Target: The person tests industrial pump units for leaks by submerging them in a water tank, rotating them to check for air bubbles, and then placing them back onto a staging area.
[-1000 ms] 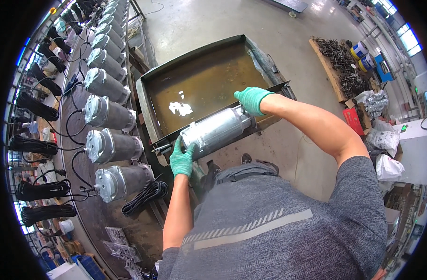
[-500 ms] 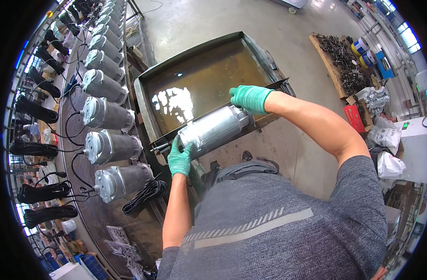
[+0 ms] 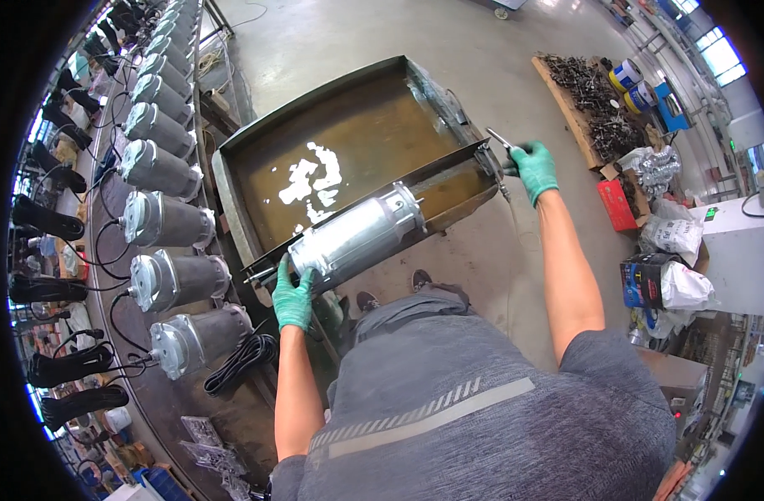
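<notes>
A silver cylindrical motor housing [image 3: 357, 232] lies slantwise across the near side of a metal tank [image 3: 225, 179] with brownish liquid in it. My left hand [image 3: 293, 302], in a green glove, grips the housing's left end, thumb and fingers around its edge. Out to the right, beyond the tank's right corner, is my gloved right hand [image 3: 535, 172]. Its fingers are closed on a slim silver metal tool [image 3: 499, 139] whose exact kind I cannot make out. A thin hose hangs just below that hand, beside the tank corner.
Several similar motors [image 3: 177, 280] with black cables stand in a row along the bench [image 3: 119, 334] at left. A coiled black cable [image 3: 241, 364] lies by the nearest one. To the right, a wooden pallet [image 3: 566, 108] bears dark metal parts, near buckets [image 3: 626, 75] and a red box [image 3: 617, 204].
My right hand has left the housing's right end and swung right to the tank corner, where it now holds the silver tool. My left hand stays on the housing.
</notes>
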Demonstrator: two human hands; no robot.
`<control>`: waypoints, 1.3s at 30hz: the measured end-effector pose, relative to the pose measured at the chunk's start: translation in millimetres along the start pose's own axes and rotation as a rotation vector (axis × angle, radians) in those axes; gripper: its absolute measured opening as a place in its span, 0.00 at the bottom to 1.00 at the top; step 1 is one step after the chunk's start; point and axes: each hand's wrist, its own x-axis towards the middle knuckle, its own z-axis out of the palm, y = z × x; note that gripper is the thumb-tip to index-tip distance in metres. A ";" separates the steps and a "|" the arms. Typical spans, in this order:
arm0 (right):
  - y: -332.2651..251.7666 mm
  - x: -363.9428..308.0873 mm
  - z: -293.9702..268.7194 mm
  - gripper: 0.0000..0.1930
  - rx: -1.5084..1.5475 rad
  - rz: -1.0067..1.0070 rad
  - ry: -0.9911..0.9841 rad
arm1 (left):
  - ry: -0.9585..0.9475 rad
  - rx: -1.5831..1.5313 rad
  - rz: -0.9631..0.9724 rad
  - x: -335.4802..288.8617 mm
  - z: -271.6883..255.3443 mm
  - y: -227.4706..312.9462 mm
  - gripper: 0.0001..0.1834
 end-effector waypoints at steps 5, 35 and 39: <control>81.6 7.5 -11.9 0.08 0.156 0.247 0.092 | 0.231 -0.107 -0.044 -25.5 -5.8 -45.6 0.33; 62.3 -21.3 150.0 0.28 -0.428 0.283 -0.784 | 0.879 -1.214 -0.909 -64.5 -85.6 -328.7 0.33; 57.8 -4.4 156.0 0.31 -0.508 0.449 -0.996 | 0.669 -1.682 -0.660 -103.5 -127.2 -261.8 0.23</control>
